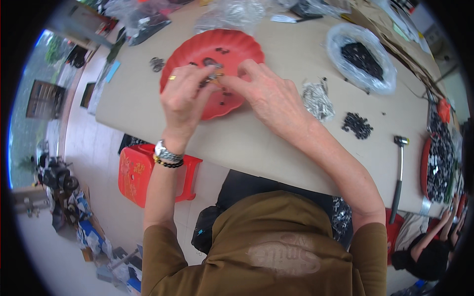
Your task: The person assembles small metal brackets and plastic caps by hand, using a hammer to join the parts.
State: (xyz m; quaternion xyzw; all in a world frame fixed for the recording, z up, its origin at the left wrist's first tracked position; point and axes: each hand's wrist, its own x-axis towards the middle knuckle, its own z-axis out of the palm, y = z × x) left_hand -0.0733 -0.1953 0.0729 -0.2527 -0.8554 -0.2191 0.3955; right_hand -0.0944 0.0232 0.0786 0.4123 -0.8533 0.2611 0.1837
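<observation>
Both hands meet over a scalloped red plastic tray (227, 42) near the table's left side. My left hand (182, 93), with a ring and a wristwatch, is closed on a small shiny metal part (216, 77), blurred and partly covered by fingers. From the right, my right hand (271, 96) brings its thumb against the same spot, fingers curled; what its fingertips pinch is too small to make out. Inside the tray lie several small black pieces (222, 51). A few dark rings (157, 64) lie on the table just left of the tray.
On the right are a pile of silver pins (318, 100), small black pieces (357, 126), a bag-lined bowl of black parts (363, 59) and a hammer (400, 172). Clear plastic bags (232, 17) lie at the back. A red stool (136, 172) stands left; another person (429, 251) sits right.
</observation>
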